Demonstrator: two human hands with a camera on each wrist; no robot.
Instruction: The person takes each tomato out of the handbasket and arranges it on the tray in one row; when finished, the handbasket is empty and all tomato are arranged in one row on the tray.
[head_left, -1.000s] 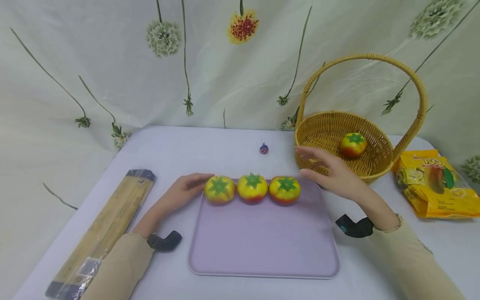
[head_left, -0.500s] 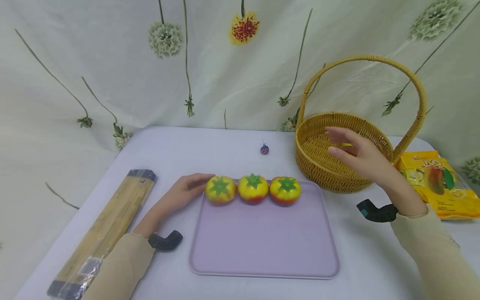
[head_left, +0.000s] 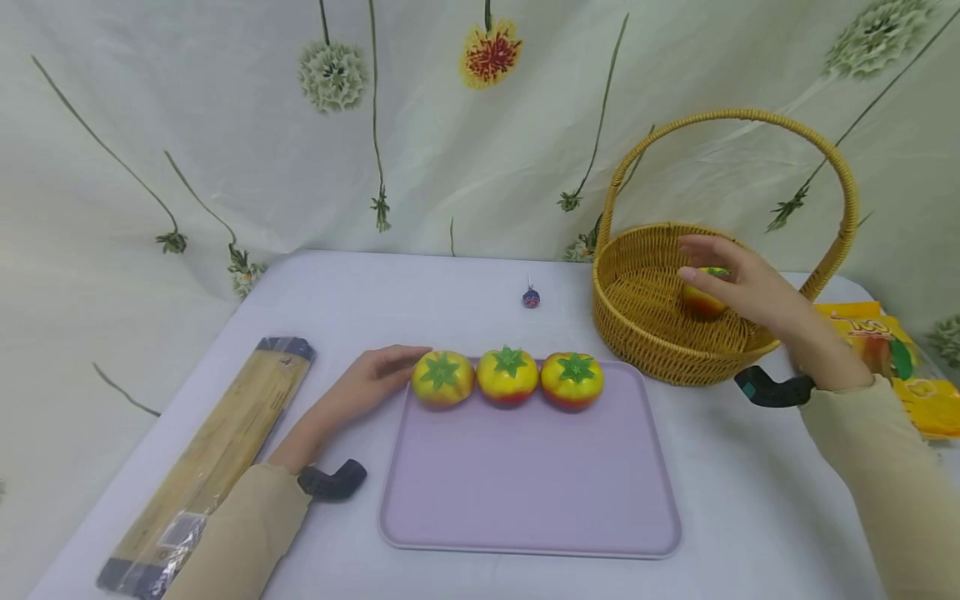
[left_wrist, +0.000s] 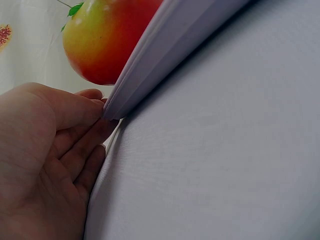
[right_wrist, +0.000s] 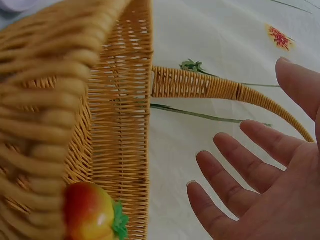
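Note:
My left hand (head_left: 372, 381) is at the back left corner of the lilac tray (head_left: 528, 483). In the left wrist view, thumb and fingers pinch the tray's rim (left_wrist: 145, 62) beside a fruit (left_wrist: 102, 42). Three yellow-and-red, tomato-like fruits with green leafy tops stand along the tray's back: a left one (head_left: 442, 381), a middle one (head_left: 507, 379) and a right one (head_left: 572, 383). My right hand (head_left: 742, 279) hovers over the wicker basket (head_left: 637, 333), fingers extended and holding nothing. Behind it, partly hidden, a similar fruit (head_left: 701, 302) lies in the basket.
The basket's tall handle (head_left: 742, 114) arches above my right hand. A yellow snack bag (head_left: 926, 400) lies to the right, partly behind my forearm. At the left lies a long plastic-wrapped wooden board (head_left: 206, 458). A flowered cloth (head_left: 420, 125) hangs behind the table.
My right hand has moved right and upward, from the basket's near left rim to over the fruit inside it. The left hand and the three fruits on the tray stay put.

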